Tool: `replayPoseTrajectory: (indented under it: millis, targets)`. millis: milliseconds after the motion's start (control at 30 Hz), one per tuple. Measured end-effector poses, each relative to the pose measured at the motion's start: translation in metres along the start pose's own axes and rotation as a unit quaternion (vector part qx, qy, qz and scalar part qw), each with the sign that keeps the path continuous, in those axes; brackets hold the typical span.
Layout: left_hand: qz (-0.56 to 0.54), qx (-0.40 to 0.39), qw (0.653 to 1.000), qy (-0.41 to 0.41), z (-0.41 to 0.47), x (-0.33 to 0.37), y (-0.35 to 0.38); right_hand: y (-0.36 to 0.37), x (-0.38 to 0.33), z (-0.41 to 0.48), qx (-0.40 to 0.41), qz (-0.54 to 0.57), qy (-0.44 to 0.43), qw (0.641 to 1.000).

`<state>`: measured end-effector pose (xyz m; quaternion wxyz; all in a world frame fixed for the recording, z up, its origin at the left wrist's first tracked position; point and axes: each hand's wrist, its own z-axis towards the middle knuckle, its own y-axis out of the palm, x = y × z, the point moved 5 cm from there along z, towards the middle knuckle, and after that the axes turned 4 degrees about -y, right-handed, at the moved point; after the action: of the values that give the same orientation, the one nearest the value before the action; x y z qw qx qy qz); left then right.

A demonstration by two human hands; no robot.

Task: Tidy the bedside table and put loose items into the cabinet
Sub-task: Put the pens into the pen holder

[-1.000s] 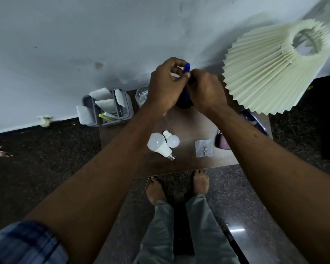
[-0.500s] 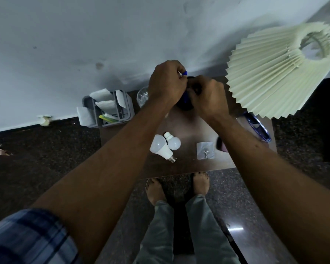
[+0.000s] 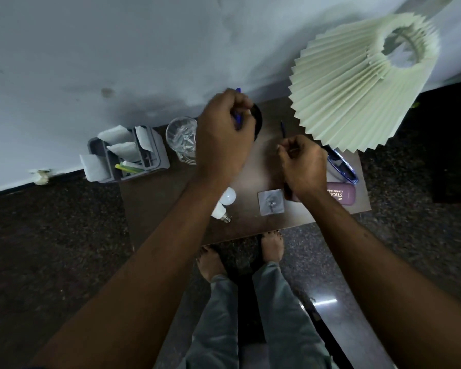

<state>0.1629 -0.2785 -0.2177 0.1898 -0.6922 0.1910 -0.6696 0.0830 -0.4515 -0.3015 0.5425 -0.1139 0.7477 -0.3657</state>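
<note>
Lowering tip-first is advised: blue pen (image 3: 238, 120) gripped in left hand (image 3: 224, 137) above cup (image 3: 258, 119) (half hidden); thin pen (image 3: 283, 129) pinched by right hand (image 3: 302, 166).

The bedside table (image 3: 154, 209) has a dark brown top. Above its far right corner, the lampshade (image 3: 351, 83) is pale cream with a greenish cast, pleated all round. Over the table's back edge, the blue pen (image 3: 238, 119) is bright, and the round thing (image 3: 258, 118) beside it is black. The dark pen (image 3: 283, 129), nearer the table's middle, looks almost navy. By the table's back left corner, the glass (image 3: 181, 139) is clear and the organiser (image 3: 160, 155) is grey, holding white papers (image 3: 122, 151) and yellow-green sticks (image 3: 129, 167). Near the table's front edge, the bulbs (image 3: 228, 197) are white and the square hook pad (image 3: 271, 202) is silvery grey. At the table's right edge, the case (image 3: 342, 195) is mauve with white lettering, and the glasses (image 3: 342, 166) have blue frames. The floor (image 3: 51, 235) around the table is black with pale speckles.
</note>
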Motion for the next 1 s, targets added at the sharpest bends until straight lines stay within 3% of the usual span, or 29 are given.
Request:
replayPoseTrajectory:
  millis: [133, 300, 433, 600, 1000]
  targets:
    - [-0.065, -0.069, 0.991, -0.092, -0.045, -0.012, 0.029, 0.004, 0.002, 0.013, -0.029, -0.067, 0.008, 0.997]
    - [-0.107, -0.132, 0.949, -0.266, -0.08, -0.042, 0.069, 0.02, -0.001, 0.02, -0.119, -0.178, -0.008, 0.977]
    - [-0.115, -0.15, 0.917, -0.351, -0.082, -0.059, 0.087, 0.033, 0.008, 0.03, -0.149, -0.264, -0.007, 0.953]
    - [-0.137, -0.151, 0.902, -0.381, -0.071, -0.062, 0.097, 0.043, 0.018, 0.044, -0.151, -0.329, 0.017, 0.932]
    - [-0.129, -0.146, 0.887, -0.418, -0.08, -0.076, 0.087, 0.043, 0.016, 0.04, -0.126, -0.309, 0.027, 0.942]
